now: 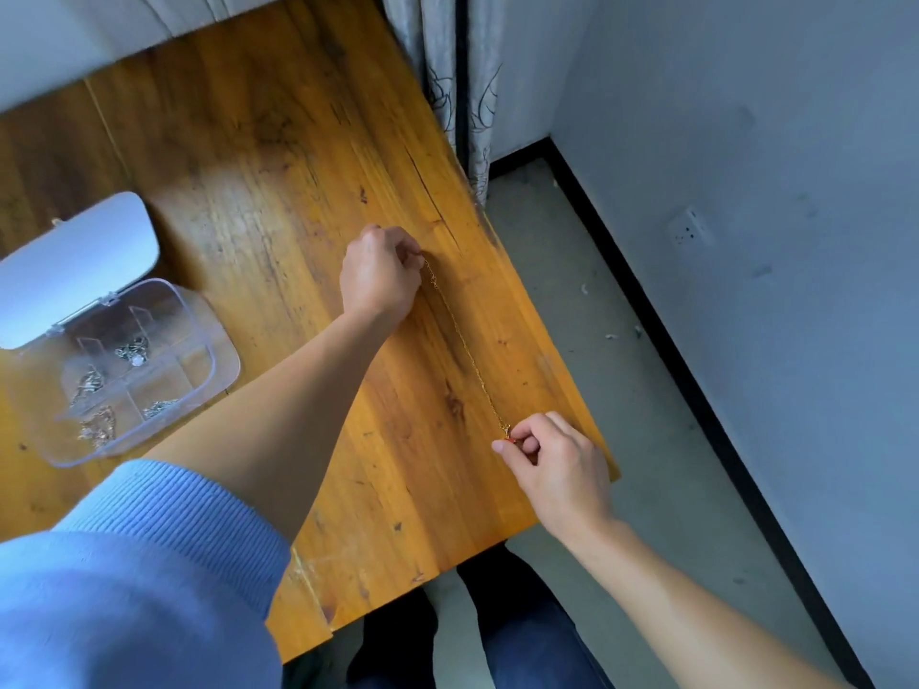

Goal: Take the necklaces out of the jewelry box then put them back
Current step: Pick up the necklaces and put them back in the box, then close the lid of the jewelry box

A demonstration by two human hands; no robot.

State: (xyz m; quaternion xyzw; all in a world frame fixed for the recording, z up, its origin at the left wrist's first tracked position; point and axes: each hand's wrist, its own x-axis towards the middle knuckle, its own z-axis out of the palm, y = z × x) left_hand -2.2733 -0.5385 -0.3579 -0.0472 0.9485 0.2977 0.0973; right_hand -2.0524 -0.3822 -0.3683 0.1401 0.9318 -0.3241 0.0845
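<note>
Laying one gold necklace (465, 343) straight on the table (278, 156), well right of the jewelry box (149, 370).

My left hand (380, 276) and right hand (557, 460) each have a grip pinched on an end; next I release gently.

The jewelry box (124, 370) stands on the table (278, 156), its lid (74, 266) open behind it and necklaces in its compartments. Well to the right of the box, a necklace (465, 343) stretches along the table's right edge, the left hand (380, 276) at its far end, the right hand (554, 460) at its near end.
</note>
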